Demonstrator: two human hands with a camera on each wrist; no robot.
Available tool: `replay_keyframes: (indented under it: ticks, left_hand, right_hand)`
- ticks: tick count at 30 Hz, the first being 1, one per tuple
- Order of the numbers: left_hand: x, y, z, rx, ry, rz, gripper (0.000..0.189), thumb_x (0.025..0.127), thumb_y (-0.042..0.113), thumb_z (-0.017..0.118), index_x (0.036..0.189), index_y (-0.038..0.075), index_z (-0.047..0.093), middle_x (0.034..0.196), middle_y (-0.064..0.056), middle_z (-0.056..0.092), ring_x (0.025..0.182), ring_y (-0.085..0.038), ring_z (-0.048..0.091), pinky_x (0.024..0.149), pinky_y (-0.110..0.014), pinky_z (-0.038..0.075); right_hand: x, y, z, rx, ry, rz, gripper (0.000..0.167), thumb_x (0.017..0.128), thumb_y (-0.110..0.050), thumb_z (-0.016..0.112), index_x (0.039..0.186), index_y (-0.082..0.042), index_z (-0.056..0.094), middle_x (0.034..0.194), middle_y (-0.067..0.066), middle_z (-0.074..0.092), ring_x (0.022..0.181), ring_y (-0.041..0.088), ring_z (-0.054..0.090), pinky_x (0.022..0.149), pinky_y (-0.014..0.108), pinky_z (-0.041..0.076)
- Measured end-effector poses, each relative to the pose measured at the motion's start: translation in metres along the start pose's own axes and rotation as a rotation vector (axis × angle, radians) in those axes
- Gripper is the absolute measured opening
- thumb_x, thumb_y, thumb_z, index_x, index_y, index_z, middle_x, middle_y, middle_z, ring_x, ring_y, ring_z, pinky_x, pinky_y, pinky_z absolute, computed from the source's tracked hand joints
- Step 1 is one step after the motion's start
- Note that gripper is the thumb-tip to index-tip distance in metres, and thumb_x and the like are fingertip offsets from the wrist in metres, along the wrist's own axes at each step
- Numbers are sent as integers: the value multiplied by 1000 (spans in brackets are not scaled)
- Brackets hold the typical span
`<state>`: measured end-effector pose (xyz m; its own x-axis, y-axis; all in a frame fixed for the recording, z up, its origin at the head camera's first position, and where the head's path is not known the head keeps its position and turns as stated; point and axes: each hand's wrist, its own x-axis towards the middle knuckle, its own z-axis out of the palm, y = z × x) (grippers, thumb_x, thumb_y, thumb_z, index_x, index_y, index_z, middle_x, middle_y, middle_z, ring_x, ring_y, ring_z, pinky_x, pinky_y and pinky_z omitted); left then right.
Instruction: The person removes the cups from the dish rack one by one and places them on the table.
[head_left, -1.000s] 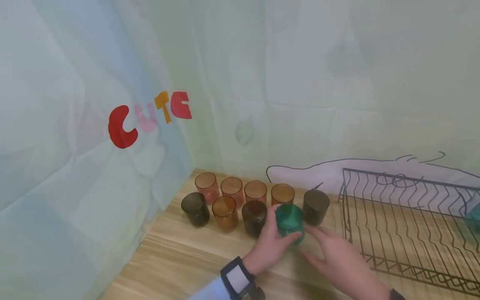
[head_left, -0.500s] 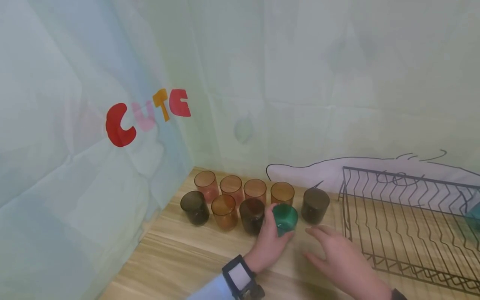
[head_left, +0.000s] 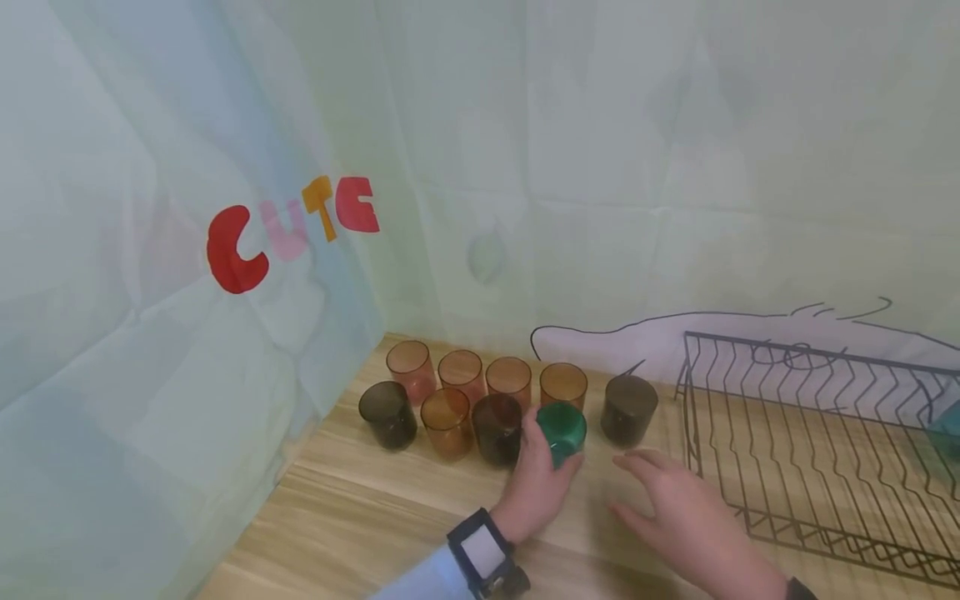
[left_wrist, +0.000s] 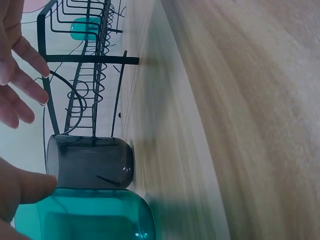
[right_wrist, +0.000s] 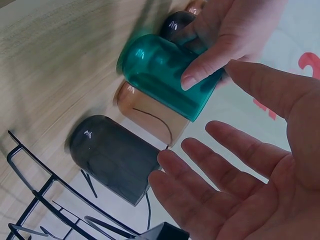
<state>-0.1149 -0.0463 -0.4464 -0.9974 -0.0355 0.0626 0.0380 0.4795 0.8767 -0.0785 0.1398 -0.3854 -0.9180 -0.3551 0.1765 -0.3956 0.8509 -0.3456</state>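
My left hand (head_left: 534,487) grips a green see-through glass (head_left: 564,427), thumb on the near side and fingers round its left. The glass stands upright on the wooden table, close beside a dark glass (head_left: 496,433). Thumb and green glass (left_wrist: 100,215) also show in the left wrist view. To the right, apart from any glass, my right hand (head_left: 686,512) hovers with fingers spread, holding nothing. Its open palm (right_wrist: 250,200) fills the lower right of the right wrist view. Behind it stands another dark glass (head_left: 628,412).
Amber and pinkish glasses (head_left: 508,383) form a back row, with an orange glass (head_left: 447,425) and a smoky glass (head_left: 388,417) at front left. A black wire dish rack (head_left: 810,450) occupies the right side. Draped cloth (head_left: 637,167) rises behind the table.
My left hand has slid the green glass leftward, and the dark glass beside it has shifted slightly left too. My right hand has come away from the green glass and stays nearly still.
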Motion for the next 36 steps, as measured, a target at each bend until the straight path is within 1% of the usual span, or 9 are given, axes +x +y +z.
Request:
replay_keyframes:
  ticks: [6, 11, 15, 17, 20, 23, 27, 30, 36]
  left_hand:
    - [-6, -6, 3, 19, 16, -13, 91, 85, 25, 68, 148, 9, 4, 145, -22, 30, 133, -32, 36, 109, -48, 35]
    - [-15, -3, 1, 38, 11, -13, 100, 83, 28, 70, 150, 10, -2, 149, -22, 26, 134, -33, 36, 107, -50, 35]
    - [-22, 5, -3, 73, -18, 13, 104, 82, 28, 71, 150, 10, -6, 155, -20, 11, 138, -32, 27, 110, -49, 31]
    - [-26, 11, -6, 82, -36, 21, 105, 82, 28, 71, 150, 15, -8, 158, -16, 2, 142, -28, 19, 112, -48, 28]
    - [-31, 22, -10, 90, -70, 23, 104, 83, 32, 69, 149, 26, -11, 159, -5, -7, 144, -23, 8, 113, -48, 23]
    - [-36, 32, -13, 103, -102, 35, 101, 85, 36, 66, 146, 36, -14, 157, 4, -13, 144, -20, 8, 113, -49, 25]
    - [-40, 40, -14, 157, -114, 117, 93, 87, 44, 61, 147, 36, -11, 156, 6, -17, 144, -21, 8, 111, -50, 29]
    - [-42, 44, -14, 208, -115, 194, 86, 88, 54, 53, 148, 35, -6, 156, 7, -16, 146, -20, 4, 110, -51, 30]
    - [-43, 50, -15, 234, -147, 319, 77, 91, 57, 44, 149, 31, 1, 157, 6, -13, 146, -21, -7, 108, -60, 24]
  right_hand:
    - [-3, -2, 1, 30, -35, 19, 51, 78, -41, 72, 122, -18, 60, 123, 5, 61, 112, 26, 59, 93, 48, 49]
    - [-7, -1, 2, 21, -30, 6, 50, 77, -41, 72, 121, -19, 61, 122, 3, 62, 110, 24, 60, 91, 47, 51]
    - [-7, 2, 0, 33, 1, -7, 52, 75, -40, 74, 121, -20, 60, 121, 3, 63, 108, 24, 61, 88, 46, 52]
    - [-5, 4, -2, 60, 16, -10, 52, 75, -37, 75, 121, -19, 60, 121, 2, 63, 108, 24, 61, 88, 46, 52]
    - [-2, 9, -9, 97, 40, -11, 52, 75, -34, 76, 121, -17, 59, 122, 3, 62, 110, 25, 60, 89, 48, 52]
    - [1, 16, -19, 114, 62, 2, 53, 75, -31, 76, 122, -13, 59, 123, 8, 61, 112, 31, 58, 90, 53, 49]
    - [6, 28, -37, 64, 111, 15, 55, 77, -33, 75, 122, -6, 57, 123, 18, 59, 111, 40, 55, 90, 59, 46]
    - [11, 40, -54, 28, 139, 27, 58, 80, -40, 71, 123, -4, 57, 124, 22, 57, 112, 44, 52, 91, 63, 42]
    - [24, 76, -82, -39, 148, 89, 69, 82, -52, 63, 125, 0, 53, 132, 30, 47, 115, 52, 43, 90, 71, 34]
